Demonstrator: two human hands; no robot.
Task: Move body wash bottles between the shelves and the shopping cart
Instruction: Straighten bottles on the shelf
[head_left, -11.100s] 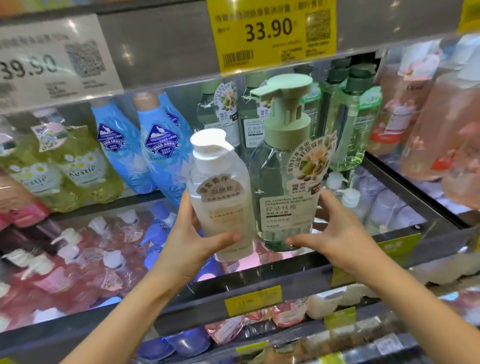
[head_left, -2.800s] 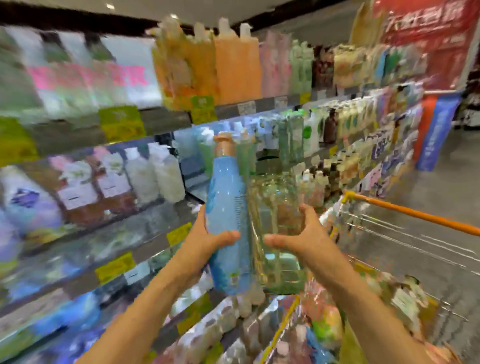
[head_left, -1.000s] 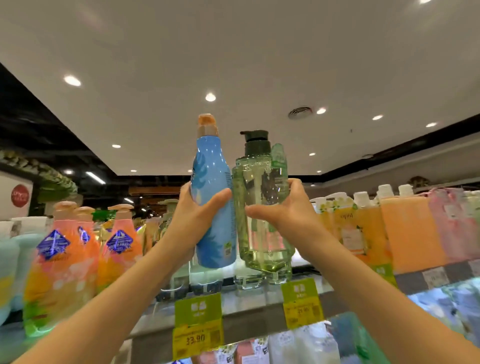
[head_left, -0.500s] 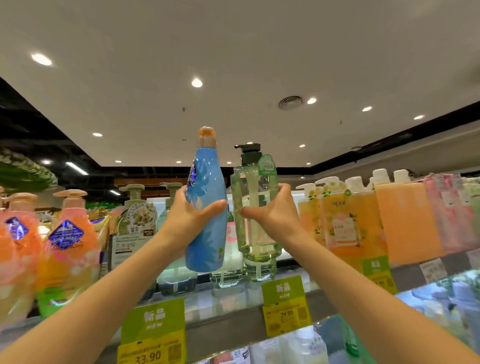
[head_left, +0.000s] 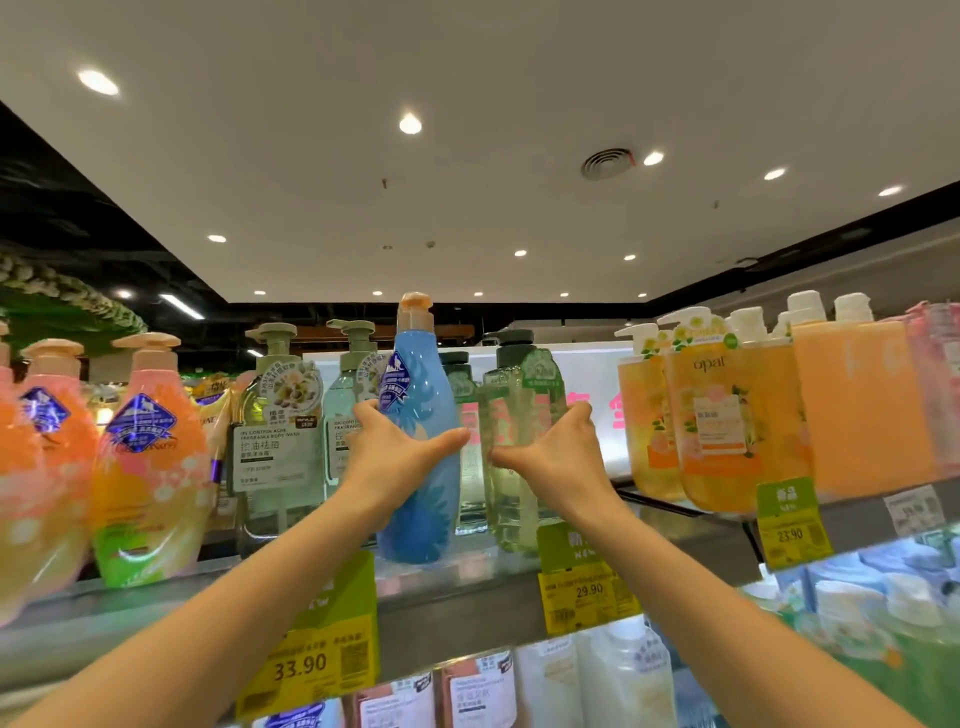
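Hands up at the top shelf (head_left: 467, 597), both arms stretched out and each one busy! The left hand (head_left: 395, 452) is wrapped around the waist of the blue bottle (head_left: 423, 499), thumb across the front, fingers curled behind. That blue bottle stands upright with its base right at the front edge of the shelf, peach pump cap on top. Just beside it, the right hand (head_left: 558, 457) clasps the clear green bottle (head_left: 519, 431), dark pump on top, also upright, its base down at shelf level, though whether it is fully resting there is hard to tell. The two bottles sit side by side, close but with a sliver of gap between them. To the left stand pale green pump bottles (head_left: 275, 431) with white labels, and further left the orange bottles (head_left: 145, 467) with blue diamond badges. To the right, a row of orange opal bottles (head_left: 722, 415) with white pumps. Yellow price tags (head_left: 311, 660) hang along the shelf's edge, reading 33.90 and 29.90.
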